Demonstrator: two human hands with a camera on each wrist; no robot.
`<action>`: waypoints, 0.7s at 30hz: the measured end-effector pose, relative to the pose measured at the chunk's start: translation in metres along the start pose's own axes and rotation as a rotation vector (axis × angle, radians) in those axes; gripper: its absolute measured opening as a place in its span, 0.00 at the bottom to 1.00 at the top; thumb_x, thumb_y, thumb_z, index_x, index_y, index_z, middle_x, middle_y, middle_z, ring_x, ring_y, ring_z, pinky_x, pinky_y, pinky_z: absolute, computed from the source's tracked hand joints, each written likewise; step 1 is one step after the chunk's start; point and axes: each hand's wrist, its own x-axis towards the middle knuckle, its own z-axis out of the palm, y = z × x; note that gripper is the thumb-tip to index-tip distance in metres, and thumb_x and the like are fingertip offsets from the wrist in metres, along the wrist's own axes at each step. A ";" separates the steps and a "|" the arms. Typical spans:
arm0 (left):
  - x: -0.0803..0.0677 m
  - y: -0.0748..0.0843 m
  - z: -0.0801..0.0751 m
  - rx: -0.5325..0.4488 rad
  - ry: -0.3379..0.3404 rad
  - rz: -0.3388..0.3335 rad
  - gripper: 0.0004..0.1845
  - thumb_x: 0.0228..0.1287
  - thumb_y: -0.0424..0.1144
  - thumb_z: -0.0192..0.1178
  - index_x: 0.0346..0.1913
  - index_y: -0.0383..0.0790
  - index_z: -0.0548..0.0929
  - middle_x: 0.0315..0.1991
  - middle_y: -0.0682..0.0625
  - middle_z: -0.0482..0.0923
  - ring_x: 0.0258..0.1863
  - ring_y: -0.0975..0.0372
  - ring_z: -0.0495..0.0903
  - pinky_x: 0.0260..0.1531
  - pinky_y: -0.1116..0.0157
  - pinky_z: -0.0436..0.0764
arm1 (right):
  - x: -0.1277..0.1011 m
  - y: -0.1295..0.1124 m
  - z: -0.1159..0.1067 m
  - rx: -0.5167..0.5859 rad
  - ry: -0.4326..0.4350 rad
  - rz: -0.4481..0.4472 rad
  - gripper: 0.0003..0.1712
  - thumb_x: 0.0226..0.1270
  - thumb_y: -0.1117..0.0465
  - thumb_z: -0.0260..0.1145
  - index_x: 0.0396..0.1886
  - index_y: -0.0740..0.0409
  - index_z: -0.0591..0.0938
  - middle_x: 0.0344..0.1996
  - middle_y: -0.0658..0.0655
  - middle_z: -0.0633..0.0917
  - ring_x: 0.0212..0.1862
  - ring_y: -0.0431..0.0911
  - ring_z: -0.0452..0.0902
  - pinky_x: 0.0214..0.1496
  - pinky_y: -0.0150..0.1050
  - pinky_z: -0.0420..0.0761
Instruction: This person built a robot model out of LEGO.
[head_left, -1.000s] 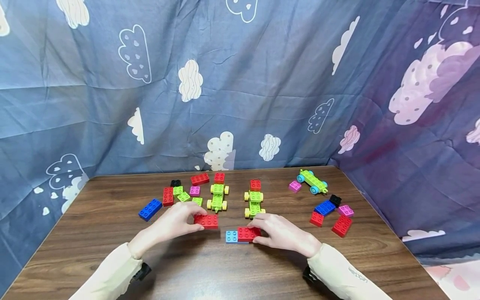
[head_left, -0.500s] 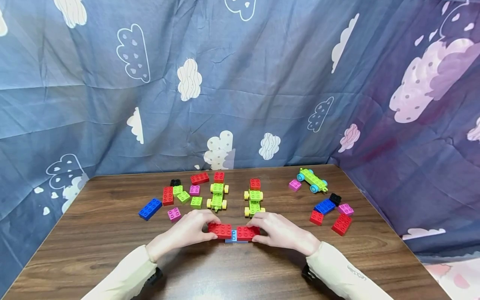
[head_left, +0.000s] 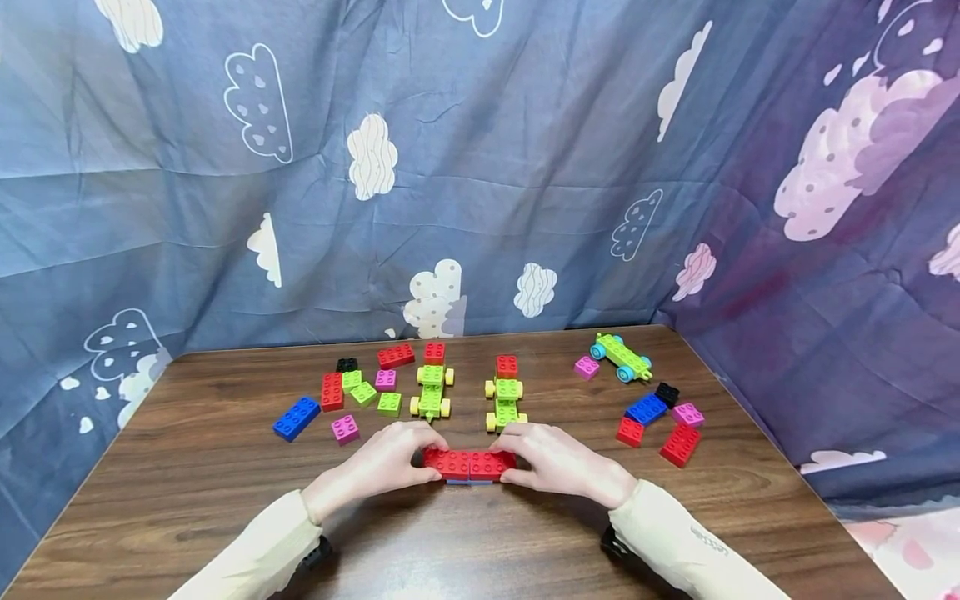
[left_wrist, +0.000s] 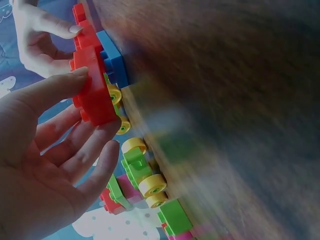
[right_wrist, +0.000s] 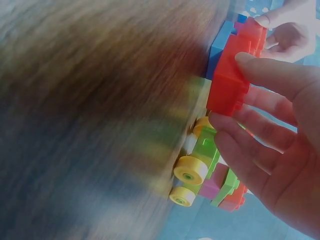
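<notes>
Side by side above a light blue brick (head_left: 468,482) are two red bricks, their inner ends meeting in the head view. My left hand (head_left: 386,461) pinches the left red brick (head_left: 447,463) between thumb and fingers at its outer end. The right red brick (head_left: 488,463) is pinched the same way by my right hand (head_left: 564,461). In the left wrist view, studs of the blue brick (left_wrist: 119,65) show in a gap beneath the left red brick (left_wrist: 99,95). The red bricks cover most of the blue one from above.
Behind the hands stand two lime wheeled bases, left (head_left: 431,401) and right (head_left: 507,413), each with yellow wheels. Several loose bricks lie left, including a blue brick (head_left: 296,418) and a magenta brick (head_left: 345,429). More lie right, near a blue-wheeled lime base (head_left: 622,357). A curtain (head_left: 480,208) hangs behind.
My left hand has carried its red brick rightward, from left of the blue brick to over it, against the other red brick. A magenta brick came into sight. The right hand has barely moved.
</notes>
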 end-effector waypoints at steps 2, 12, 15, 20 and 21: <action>0.000 0.001 0.000 -0.003 -0.002 0.006 0.14 0.55 0.42 0.73 0.44 0.43 0.87 0.41 0.53 0.86 0.41 0.63 0.83 0.41 0.65 0.83 | 0.000 0.000 -0.001 -0.001 0.000 -0.001 0.15 0.63 0.51 0.72 0.47 0.50 0.85 0.40 0.47 0.84 0.37 0.37 0.77 0.39 0.31 0.79; 0.001 0.000 0.004 -0.029 0.000 0.047 0.15 0.57 0.44 0.72 0.46 0.43 0.88 0.40 0.53 0.87 0.41 0.65 0.84 0.43 0.67 0.83 | 0.001 -0.001 0.000 -0.001 -0.004 0.000 0.16 0.64 0.51 0.71 0.48 0.51 0.85 0.41 0.47 0.84 0.39 0.36 0.78 0.41 0.32 0.81; 0.003 0.000 0.007 -0.051 0.002 0.056 0.14 0.59 0.44 0.71 0.46 0.43 0.88 0.40 0.53 0.87 0.41 0.65 0.84 0.44 0.68 0.83 | 0.001 -0.001 0.001 0.001 -0.001 -0.002 0.16 0.64 0.51 0.71 0.48 0.50 0.85 0.40 0.47 0.84 0.38 0.36 0.78 0.41 0.32 0.81; 0.004 0.002 0.010 -0.063 0.002 0.061 0.13 0.60 0.42 0.69 0.47 0.42 0.88 0.41 0.53 0.87 0.41 0.66 0.84 0.43 0.68 0.83 | 0.001 0.000 0.002 0.006 0.010 -0.009 0.15 0.64 0.52 0.71 0.48 0.51 0.85 0.40 0.47 0.84 0.37 0.37 0.78 0.40 0.31 0.81; 0.004 0.002 0.010 -0.061 0.003 0.061 0.13 0.60 0.41 0.69 0.47 0.42 0.88 0.41 0.53 0.87 0.41 0.66 0.84 0.43 0.68 0.82 | 0.001 0.000 0.002 0.006 0.013 -0.012 0.15 0.64 0.52 0.71 0.48 0.51 0.85 0.40 0.47 0.84 0.37 0.37 0.78 0.40 0.32 0.81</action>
